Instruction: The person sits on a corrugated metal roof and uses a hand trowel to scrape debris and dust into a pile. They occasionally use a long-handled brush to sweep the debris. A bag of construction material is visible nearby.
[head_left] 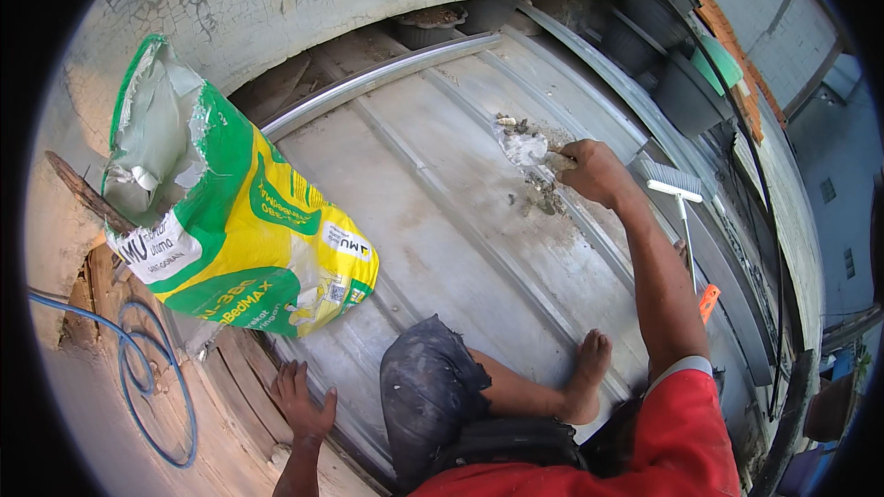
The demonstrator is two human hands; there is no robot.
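Observation:
My right hand (594,173) is closed round the handle of a small trowel (527,149), its pale blade low over the ribbed metal roofing (414,221). Clumps of grey mortar debris (545,195) lie on the metal by the blade. My left hand (302,402) rests with fingers spread at the left edge of the roofing, beside wooden boards, and holds nothing. In front of it stands a green and yellow mortar bag (249,239), its torn top gaping and a wooden stick (87,191) across its mouth.
A white brush (677,182) with an orange-tipped handle lies at right. Beyond it are black plastic pots (691,97) and a dark cable (760,175). A cracked wall (230,0) runs along the back. A coiled blue hose (129,340) lies at left. My bare foot (589,377) rests on the roofing.

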